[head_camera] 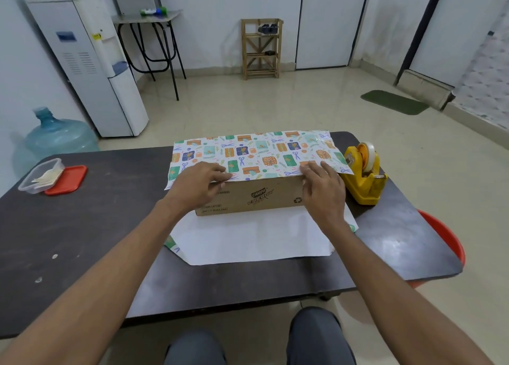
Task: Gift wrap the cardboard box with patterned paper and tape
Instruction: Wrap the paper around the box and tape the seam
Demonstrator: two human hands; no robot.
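- Two hands fold the paper (253,152) over the box (256,196) on the table (110,227): my left hand (199,183) pinches the paper edge, my right hand (322,185) presses flat.
- Next I probably need tape (369,149).

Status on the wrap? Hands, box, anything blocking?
Left hand pinches patterned paper edge at cardboard box top front; right hand presses it flat. Box front face uncovered. Tape dispenser beside right hand, nothing blocking.
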